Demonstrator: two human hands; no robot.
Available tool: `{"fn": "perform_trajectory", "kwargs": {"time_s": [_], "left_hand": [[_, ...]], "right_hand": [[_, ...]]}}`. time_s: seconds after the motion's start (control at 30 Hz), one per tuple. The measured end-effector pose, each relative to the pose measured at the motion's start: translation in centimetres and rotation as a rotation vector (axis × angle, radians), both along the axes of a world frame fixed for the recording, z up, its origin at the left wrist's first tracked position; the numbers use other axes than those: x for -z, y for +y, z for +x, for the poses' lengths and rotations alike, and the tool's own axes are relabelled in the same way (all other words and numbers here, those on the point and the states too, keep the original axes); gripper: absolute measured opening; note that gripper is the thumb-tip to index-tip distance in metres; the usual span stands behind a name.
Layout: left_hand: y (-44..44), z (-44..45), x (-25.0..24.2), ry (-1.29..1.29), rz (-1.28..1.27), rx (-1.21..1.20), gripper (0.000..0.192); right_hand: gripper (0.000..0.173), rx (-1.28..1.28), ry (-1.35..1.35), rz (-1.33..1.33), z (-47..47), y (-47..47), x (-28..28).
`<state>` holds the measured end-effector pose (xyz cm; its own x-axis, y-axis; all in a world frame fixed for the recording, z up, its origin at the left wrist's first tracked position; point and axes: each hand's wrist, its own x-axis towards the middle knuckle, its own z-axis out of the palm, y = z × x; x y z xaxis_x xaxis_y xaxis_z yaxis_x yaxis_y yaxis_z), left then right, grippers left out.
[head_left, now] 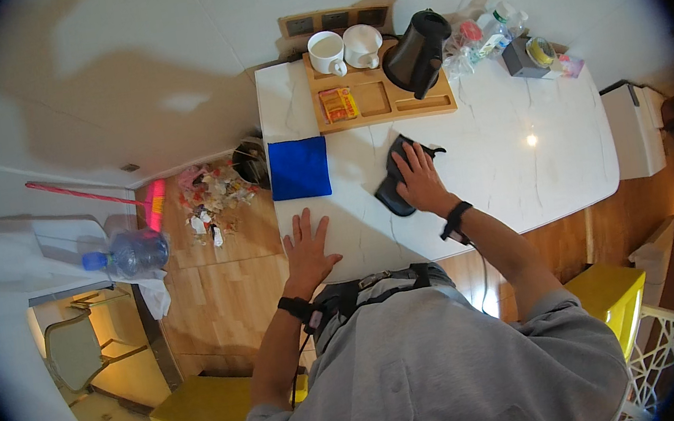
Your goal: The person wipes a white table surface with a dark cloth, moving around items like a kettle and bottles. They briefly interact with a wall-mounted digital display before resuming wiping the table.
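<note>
My right hand (418,180) holds a dark grey cloth (398,200) down against the white marble-patterned tabletop (487,184), its palm and fingers over the cloth's middle. The cloth lies crumpled, with one corner sticking out to the right of the fingers. My left hand (308,249) rests palm down near the table's left edge, fingers spread and nothing in it. Just beyond its fingertips lies a folded blue cloth (299,169), flat and square.
A wooden tray (389,118) at the back bears two white mugs (326,49), a black electric kettle (418,53) and yellow-red packets (338,105). Plastic bottles (501,23) and a dark box (524,58) stand back right. Litter (213,195), a pink broom (156,205) and yellow stools (203,404) are around the table.
</note>
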<state>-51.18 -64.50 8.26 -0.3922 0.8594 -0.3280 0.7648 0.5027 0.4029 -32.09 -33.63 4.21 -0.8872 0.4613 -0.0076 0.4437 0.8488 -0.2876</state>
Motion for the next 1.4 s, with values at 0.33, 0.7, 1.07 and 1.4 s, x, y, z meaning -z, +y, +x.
{"fn": "perform_trajectory", "kwargs": {"time_s": [0.33,0.7,1.07,1.4], "left_hand": [[1.7,-0.5,1.7,0.13,0.23,-0.039,0.079],[8.6,-1.1,1.9,0.286,0.318,-0.064,0.057],[9.2,-2.0,1.4,0.223,0.232,-0.089,0.072],[8.8,-1.4,-0.9,0.123,0.31,-0.072,0.071]], "right_hand": [[0.082,-0.369,-0.067,-0.041,-0.8,-6.6,0.1],[0.075,-0.362,-0.084,-0.044,2.6,-5.0,-0.9],[0.076,-0.357,-0.082,-0.058,2.4,-5.1,-0.8],[0.08,-0.364,-0.135,-0.062,0.9,-3.2,-1.7]]}}
